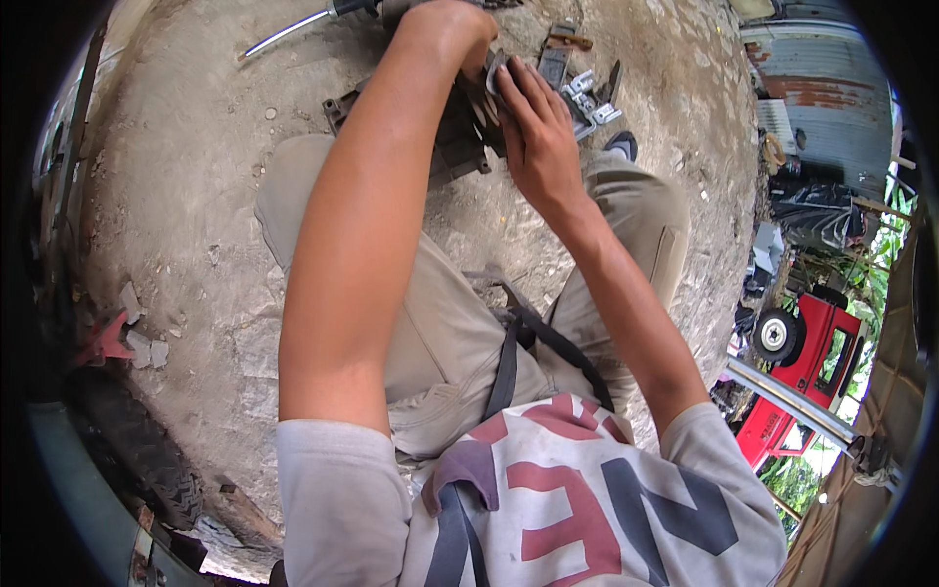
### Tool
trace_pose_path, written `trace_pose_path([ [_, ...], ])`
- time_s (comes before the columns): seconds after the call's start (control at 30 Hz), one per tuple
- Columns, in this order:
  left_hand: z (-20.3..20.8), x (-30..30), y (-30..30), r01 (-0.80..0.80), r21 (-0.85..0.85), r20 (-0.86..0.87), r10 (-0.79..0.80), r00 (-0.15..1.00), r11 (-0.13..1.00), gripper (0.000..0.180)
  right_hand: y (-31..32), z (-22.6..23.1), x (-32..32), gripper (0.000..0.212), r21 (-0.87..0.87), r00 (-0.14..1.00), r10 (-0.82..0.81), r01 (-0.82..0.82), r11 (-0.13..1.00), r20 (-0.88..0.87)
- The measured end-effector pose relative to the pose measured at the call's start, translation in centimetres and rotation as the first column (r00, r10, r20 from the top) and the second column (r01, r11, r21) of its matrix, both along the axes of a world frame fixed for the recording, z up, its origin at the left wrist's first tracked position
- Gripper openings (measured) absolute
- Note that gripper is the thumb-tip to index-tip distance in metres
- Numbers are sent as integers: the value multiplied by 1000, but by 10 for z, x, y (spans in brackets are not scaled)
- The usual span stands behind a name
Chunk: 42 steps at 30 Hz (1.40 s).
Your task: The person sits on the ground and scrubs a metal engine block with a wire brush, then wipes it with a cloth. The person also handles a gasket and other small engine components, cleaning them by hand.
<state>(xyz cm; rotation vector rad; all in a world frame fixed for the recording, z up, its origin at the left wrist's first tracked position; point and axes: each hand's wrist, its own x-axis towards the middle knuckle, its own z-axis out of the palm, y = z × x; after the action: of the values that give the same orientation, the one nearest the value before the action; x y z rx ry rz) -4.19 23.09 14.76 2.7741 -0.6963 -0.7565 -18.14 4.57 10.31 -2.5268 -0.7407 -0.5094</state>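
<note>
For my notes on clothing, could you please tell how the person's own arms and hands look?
The right hand and left hand, the latter partly cropped, show no gloves. The forearms are bare, with no watch visible. The short sleeves are pale grey.

Bright daylight, soft shadows, dark curved rim

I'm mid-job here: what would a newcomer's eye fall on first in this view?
Probably the red car toward the right edge, which appears tipped sideways in the picture. Next, the left forearm, large and bare just left of centre, and the right hand at top centre, against a grey part. Then the silver shaft near the top, left of the hands.
</note>
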Motion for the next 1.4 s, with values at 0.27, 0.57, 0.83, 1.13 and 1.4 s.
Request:
trace_pose_path([
  [0.27,1,-19,-6,2,-122,81,8,997,993,39,-3,-1,-10,49,-109,996,-59,65,992,60],
  [0.57,-64,-47,13,-42,-333,319,154,935,942,81,5,-3,-5,49,-58,995,-94,95,994,21],
  [0.83,-57,-56,10,-61,-271,368,162,916,961,64,1,0,-12,52,-96,999,-43,42,994,-15],
  [1.13,-34,-61,3,-92,-249,369,182,911,964,70,8,7,-6,54,-247,993,-115,117,962,21],
  [1.4,-31,-58,4,-124,-306,301,219,928,944,67,-11,14,-35,55,-297,995,-87,68,953,-50],
])
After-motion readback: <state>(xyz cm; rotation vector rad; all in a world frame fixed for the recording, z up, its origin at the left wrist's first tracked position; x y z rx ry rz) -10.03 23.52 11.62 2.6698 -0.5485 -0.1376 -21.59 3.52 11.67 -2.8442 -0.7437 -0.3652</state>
